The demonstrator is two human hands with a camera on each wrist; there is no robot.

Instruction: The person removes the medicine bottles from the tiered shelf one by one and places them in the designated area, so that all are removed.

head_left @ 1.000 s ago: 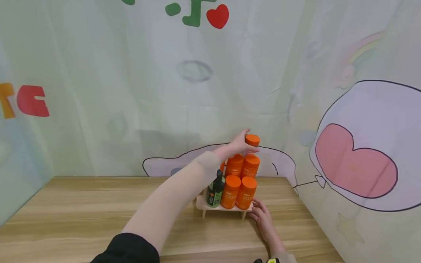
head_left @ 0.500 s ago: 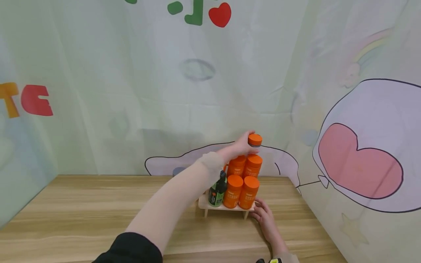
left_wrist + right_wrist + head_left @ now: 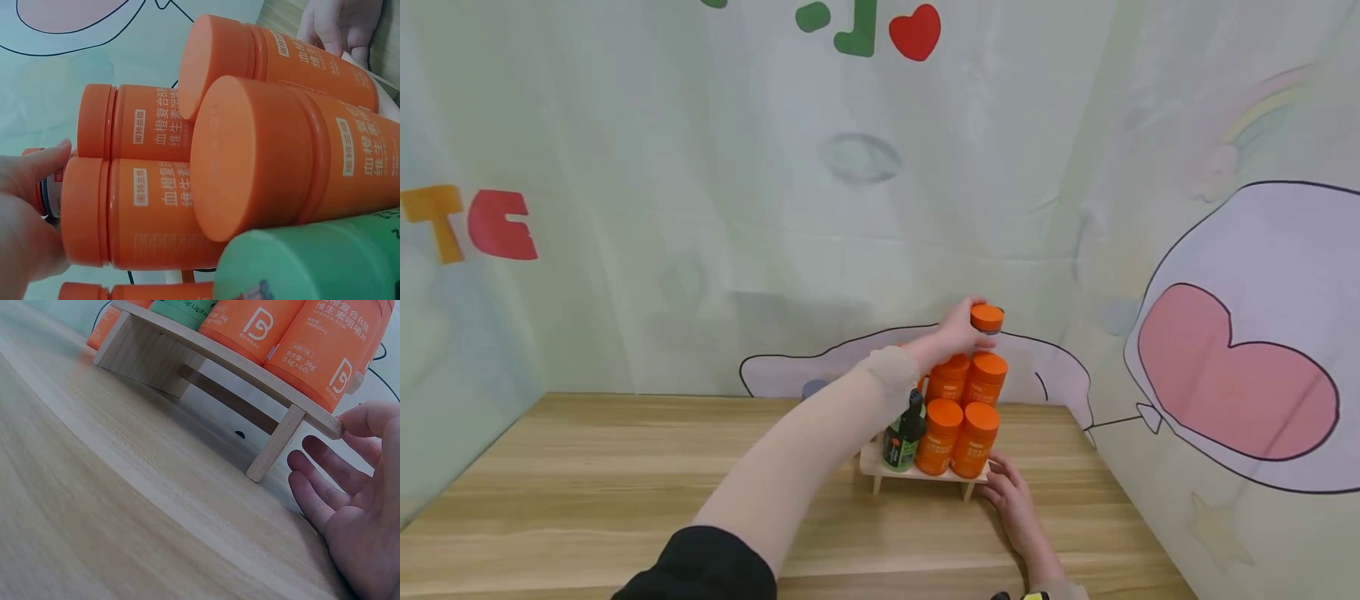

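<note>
In the head view, my left hand (image 3: 958, 330) grips a small orange-capped bottle (image 3: 987, 317) at the back of the stepped wooden rack (image 3: 917, 474). The left wrist view shows this bottle's dark and white body (image 3: 54, 189) partly hidden behind my thumb and an orange jar. Below, orange jars (image 3: 977, 440) with white lettering stand upright in two rows. A dark pump bottle with a green label (image 3: 901, 443) stands left of them. My right hand (image 3: 365, 487) pinches the rack's right end at the front corner, its lower fingers loosely curled beside the leg (image 3: 276, 442).
The rack stands on a wood-grain table (image 3: 625, 492) close to a printed cloth backdrop (image 3: 700, 208). My left forearm (image 3: 808, 450) crosses over the table and hides the rack's left side. A second cloth wall (image 3: 1240, 533) bounds the table on the right.
My left fingers, spread beside the bottle a second ago, have closed in round it. The whole head view has drifted slightly to the left. My right hand stays at the rack's corner.
</note>
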